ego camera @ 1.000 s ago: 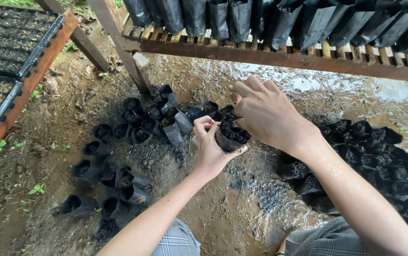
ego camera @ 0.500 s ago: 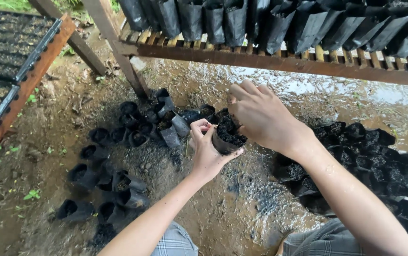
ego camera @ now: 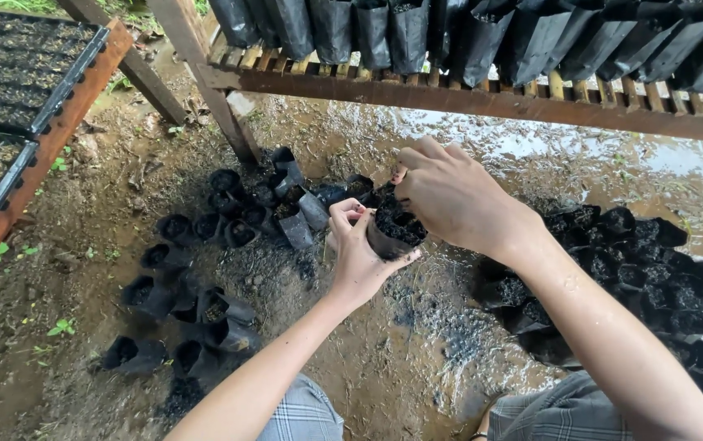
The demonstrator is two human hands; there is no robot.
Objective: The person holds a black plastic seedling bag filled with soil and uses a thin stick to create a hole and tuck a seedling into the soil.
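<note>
Soil-filled black bag (ego camera: pixel 395 233), left hand (ego camera: pixel 359 257) cupping, right hand (ego camera: pixel 453 196) atop, bare mud (ego camera: pixel 417 359) below

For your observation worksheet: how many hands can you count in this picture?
2. The left hand cups a small black plastic nursery bag filled with dark soil from below; the right hand pinches its top rim. No others show.

The small bag (ego camera: pixel 394 233) is showing black, filled with dark soil. The bags on the ground (ego camera: pixel 204 278) are showing black too, as are the bags on the bench (ego camera: pixel 417 33). The bench (ego camera: pixel 482 102) is showing reddish brown. The ground (ego camera: pixel 384 367) is looking muddy brown. The shorts (ego camera: pixel 306 412) are showing a grey checked pattern.
</note>
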